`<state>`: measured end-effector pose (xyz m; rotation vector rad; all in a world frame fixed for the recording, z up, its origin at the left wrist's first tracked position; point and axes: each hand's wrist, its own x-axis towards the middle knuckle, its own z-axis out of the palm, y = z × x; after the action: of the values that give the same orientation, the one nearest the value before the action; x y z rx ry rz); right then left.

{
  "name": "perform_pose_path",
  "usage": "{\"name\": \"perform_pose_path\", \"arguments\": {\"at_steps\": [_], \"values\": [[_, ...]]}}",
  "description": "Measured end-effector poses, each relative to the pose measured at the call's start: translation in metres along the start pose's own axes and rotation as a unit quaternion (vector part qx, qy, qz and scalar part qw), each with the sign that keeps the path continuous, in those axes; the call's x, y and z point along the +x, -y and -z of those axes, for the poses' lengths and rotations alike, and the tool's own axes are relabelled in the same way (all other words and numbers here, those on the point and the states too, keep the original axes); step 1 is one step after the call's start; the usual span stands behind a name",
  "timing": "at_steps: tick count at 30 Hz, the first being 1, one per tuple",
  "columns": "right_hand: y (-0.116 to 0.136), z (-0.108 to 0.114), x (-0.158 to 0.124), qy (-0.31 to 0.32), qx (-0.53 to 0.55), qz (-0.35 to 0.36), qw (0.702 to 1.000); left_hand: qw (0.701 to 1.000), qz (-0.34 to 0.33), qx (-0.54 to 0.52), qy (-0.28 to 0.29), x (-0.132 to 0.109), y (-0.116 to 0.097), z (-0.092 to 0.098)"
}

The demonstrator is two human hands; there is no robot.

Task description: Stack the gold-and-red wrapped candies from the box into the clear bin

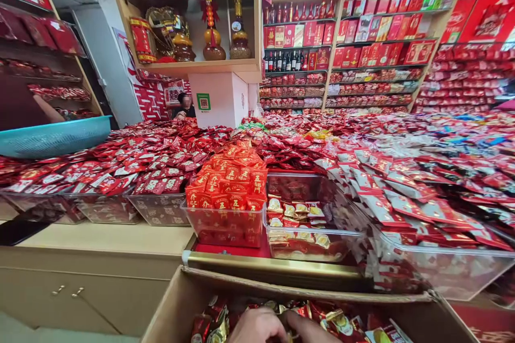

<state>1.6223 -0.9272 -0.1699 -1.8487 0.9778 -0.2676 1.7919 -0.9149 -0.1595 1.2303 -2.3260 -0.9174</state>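
At the bottom edge, a cardboard box [306, 290] holds loose red-and-gold wrapped candies [340, 322]. My left hand [257, 327] reaches into it, back of the hand up, its fingers curled down among the candies. Close beside it on the right, my right hand [309, 328] also dips in, fingers bent inward toward the left one. Both hands close around candies between them; the fingertips are hidden. Just beyond the box stands a partly filled clear plastic bin [314, 238] of similar red, gold and white packets [300, 209].
Left of that bin, another bin [225, 225] is heaped with orange-red packets. A bin of red-and-white packets [406, 198] stands right. A blue basket [56, 136] is at far left, near a person's arm [47, 108]. A glass display cabinet [189, 67] hangs above the counter.
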Motion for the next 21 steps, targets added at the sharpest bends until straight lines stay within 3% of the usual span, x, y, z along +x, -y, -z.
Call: {"name": "perform_pose_path", "arguments": {"at_steps": [2,4,7,9,13,18,21], "values": [[0.014,0.010,-0.003,-0.005,0.022,0.003,1.000,0.999,-0.004,-0.023,-0.021,-0.005,-0.012,0.014],[0.031,0.020,-0.010,-0.041,0.034,0.017,0.998,0.992,-0.005,-0.118,-0.035,-0.008,-0.021,0.022],[0.058,0.032,-0.024,-0.095,0.075,0.047,0.991,0.939,-0.007,-0.339,-0.063,-0.012,-0.036,0.029],[0.072,0.038,-0.033,-0.105,0.109,0.058,0.987,0.909,0.002,-0.407,-0.086,-0.014,-0.048,0.034],[0.080,0.042,-0.040,-0.074,0.214,0.030,0.974,0.878,0.034,-0.473,-0.067,-0.010,-0.068,0.048],[0.072,0.042,-0.038,-0.079,0.255,-0.007,0.964,0.901,0.108,-0.394,-0.146,-0.005,-0.069,0.053],[0.071,0.043,-0.037,-0.086,0.273,-0.007,0.958,0.888,0.127,-0.413,-0.160,-0.005,-0.067,0.051]]}}
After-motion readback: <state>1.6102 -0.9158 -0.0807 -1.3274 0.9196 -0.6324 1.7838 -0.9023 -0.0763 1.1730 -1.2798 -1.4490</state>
